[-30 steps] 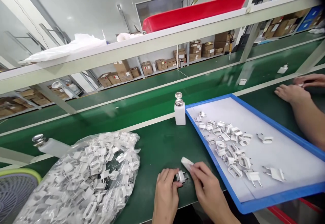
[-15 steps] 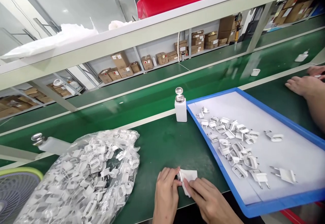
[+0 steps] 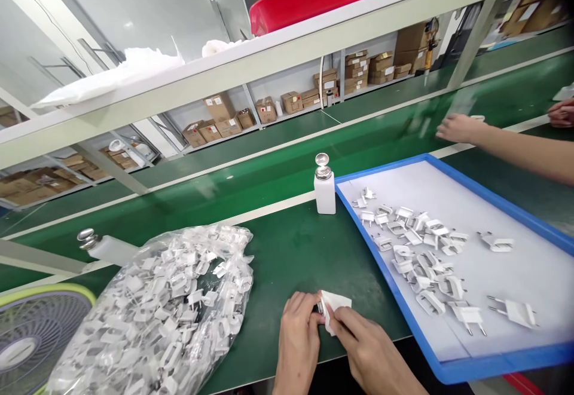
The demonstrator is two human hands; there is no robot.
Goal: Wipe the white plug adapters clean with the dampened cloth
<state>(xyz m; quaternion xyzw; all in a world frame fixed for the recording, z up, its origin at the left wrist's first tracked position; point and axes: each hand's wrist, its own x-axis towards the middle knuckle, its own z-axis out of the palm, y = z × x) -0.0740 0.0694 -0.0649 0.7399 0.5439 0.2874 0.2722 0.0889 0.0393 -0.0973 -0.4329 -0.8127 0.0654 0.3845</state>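
Note:
Near the front edge of the green table, my left hand point(image 3: 298, 332) is closed on a small plug piece, mostly hidden by the fingers and the cloth. My right hand point(image 3: 370, 344) pinches a folded white wiping cloth point(image 3: 338, 301) and presses it against that piece. To the right, a blue-rimmed tray point(image 3: 397, 305) with a white lining holds many white two-pin plugs point(image 3: 467, 316). On the left lies a clear plastic bag point(image 3: 246, 236) full of similar white plug pieces point(image 3: 173, 353).
A white pump bottle point(image 3: 324, 196) stands behind the tray's left corner; another bottle point(image 3: 114, 251) leans behind the bag. A fan point(image 3: 27, 341) is at lower left. A co-worker's arm point(image 3: 515, 147) reaches over the belt at right. A shelf beam point(image 3: 269, 63) crosses above.
The cloth has shifted slightly and now folds over the piece in my left hand. A co-worker's hand has reached out to the white item on the belt. The view has tilted a little.

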